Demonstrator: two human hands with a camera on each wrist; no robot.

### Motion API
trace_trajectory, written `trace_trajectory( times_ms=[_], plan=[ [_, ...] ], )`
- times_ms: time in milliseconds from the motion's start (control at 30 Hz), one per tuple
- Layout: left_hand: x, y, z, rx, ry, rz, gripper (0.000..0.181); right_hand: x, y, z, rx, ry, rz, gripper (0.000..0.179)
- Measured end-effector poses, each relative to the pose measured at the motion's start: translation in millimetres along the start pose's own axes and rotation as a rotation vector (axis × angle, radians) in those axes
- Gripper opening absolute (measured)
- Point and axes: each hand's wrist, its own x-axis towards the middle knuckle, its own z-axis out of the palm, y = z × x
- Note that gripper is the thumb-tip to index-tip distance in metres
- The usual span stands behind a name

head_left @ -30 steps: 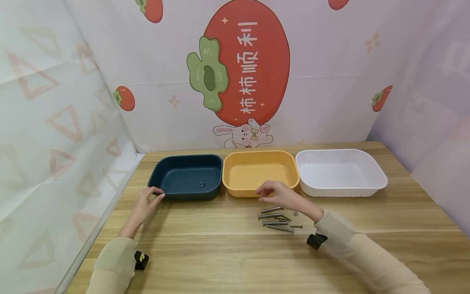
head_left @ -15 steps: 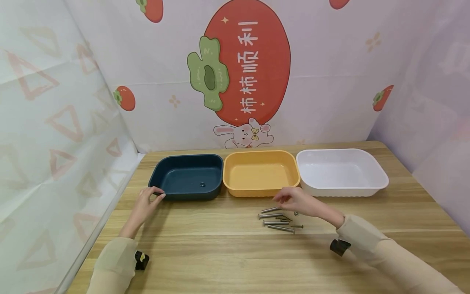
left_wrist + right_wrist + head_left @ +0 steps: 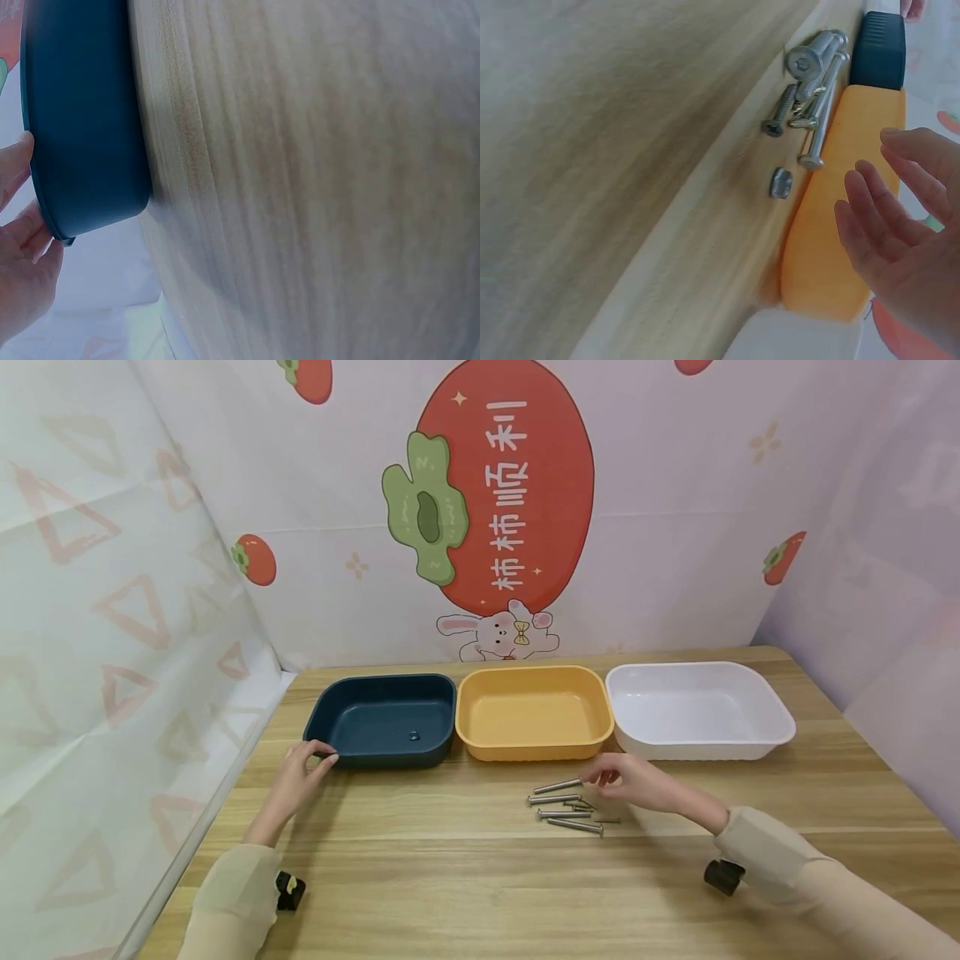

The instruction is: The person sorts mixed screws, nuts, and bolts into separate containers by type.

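Wood-grain table (image 3: pixel 420 885), printed cloth (image 3: pixel 660 468) behind; dark blue bin (image 3: pixel 393 762), yellow bin (image 3: pixel 536 752), white bin (image 3: pixel 701 751) in row at far side. Left hand (image 3: pixel 295 781) unchanged: thumb and fingers clamped on dark blue bin's near-left rim. Right hand (image 3: pixel 637 782), over yellow bin's near edge a second ago, now lower, further right, just beside bolts (image 3: pixel 566 815) on table. Its thumb and fingertips apart, holding nothing. Nut (image 3: pixel 781 183) near bolts, now hidden from head view.
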Motion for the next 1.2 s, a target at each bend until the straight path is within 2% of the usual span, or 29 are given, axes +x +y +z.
trace_trajectory(
  times_ms=[233, 467, 800, 1200],
  plan=[
    [-0.6, -0.1, -0.2, -0.001, -0.008, -0.009, 0.009, -6.5, 11, 0, -0.040, 0.023, 0.002, 0.021],
    [-0.3, -0.7, -0.6, -0.013, -0.019, -0.019, 0.010, -8.8, 22, 0, -0.005, 0.013, 0.013, 0.019],
    [0.0, -0.6, -0.8, -0.005, -0.020, -0.018, 0.009, -10.8, 27, -1, 0.003, -0.016, 0.058, 0.019],
    [-0.2, -0.5, -1.2, -0.002, -0.020, -0.006, 0.009, -10.2, 33, 3, 0.020, -0.008, 0.072, 0.019]
  ],
)
